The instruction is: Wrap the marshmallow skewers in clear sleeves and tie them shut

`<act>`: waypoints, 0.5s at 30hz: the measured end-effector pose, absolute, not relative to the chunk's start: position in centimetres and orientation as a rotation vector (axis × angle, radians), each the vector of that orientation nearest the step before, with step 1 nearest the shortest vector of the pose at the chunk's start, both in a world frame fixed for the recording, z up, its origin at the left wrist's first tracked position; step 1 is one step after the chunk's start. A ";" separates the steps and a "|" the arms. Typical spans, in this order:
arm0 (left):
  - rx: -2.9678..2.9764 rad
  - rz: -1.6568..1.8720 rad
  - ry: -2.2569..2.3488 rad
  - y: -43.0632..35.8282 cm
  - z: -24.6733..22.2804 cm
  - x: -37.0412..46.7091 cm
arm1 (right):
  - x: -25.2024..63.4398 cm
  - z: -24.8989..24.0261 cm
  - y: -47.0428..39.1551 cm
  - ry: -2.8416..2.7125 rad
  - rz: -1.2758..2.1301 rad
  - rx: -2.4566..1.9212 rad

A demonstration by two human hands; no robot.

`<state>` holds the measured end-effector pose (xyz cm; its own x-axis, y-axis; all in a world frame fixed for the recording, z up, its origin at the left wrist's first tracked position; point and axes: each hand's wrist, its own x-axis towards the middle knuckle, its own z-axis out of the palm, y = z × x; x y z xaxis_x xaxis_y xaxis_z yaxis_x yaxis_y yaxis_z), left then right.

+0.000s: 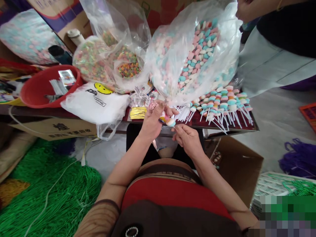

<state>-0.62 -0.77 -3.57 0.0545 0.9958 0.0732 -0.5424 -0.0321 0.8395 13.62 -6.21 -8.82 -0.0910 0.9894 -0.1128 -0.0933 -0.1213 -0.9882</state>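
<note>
Left hand: the left hand (151, 123) curls loosely round the candy pop, thumb bent over the top, one fingertip stretched clear toward the right.
Right hand: the right hand (187, 138) has thumb and forefinger closed in a pinch at the pop's lower end, other fingers folded; its stick is too small to make out clearly.
Candy pop: the candy pop (170, 122), smooth, rounded pieces in pale blue, white and pink, sits between the hands, just off the front edge of the table (250, 127).
Ties: flat, shiny yellow ties (138, 113) lie bundled at the front edge, beside the left hand.
Pops: many pops (225, 102), rounded pieces on thin white sticks, are heaped at the right front corner.
Big bag: a crinkled, clear plastic big bag (197, 59) of pink, blue and white candies bulges behind them; another person's hand (247, 10) is at its upper right.
Small candies: a clear bag (128, 65) shows orange and green bits.
Left end: a round red plastic bowl (32, 89) stands beside a soft white bag (98, 105) with a yellow face.
</note>
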 end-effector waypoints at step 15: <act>0.903 1.176 0.627 -2.0 -6.0 0.0 | 12.7 -9.5 -7.2 -1.137 1.253 -1.172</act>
<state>-0.03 -1.96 -5.95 0.2880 0.9569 0.0371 -0.5031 0.1182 0.8561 12.69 -7.19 -9.53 0.0074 0.9997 -0.0211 -0.0758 -0.0205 -0.9969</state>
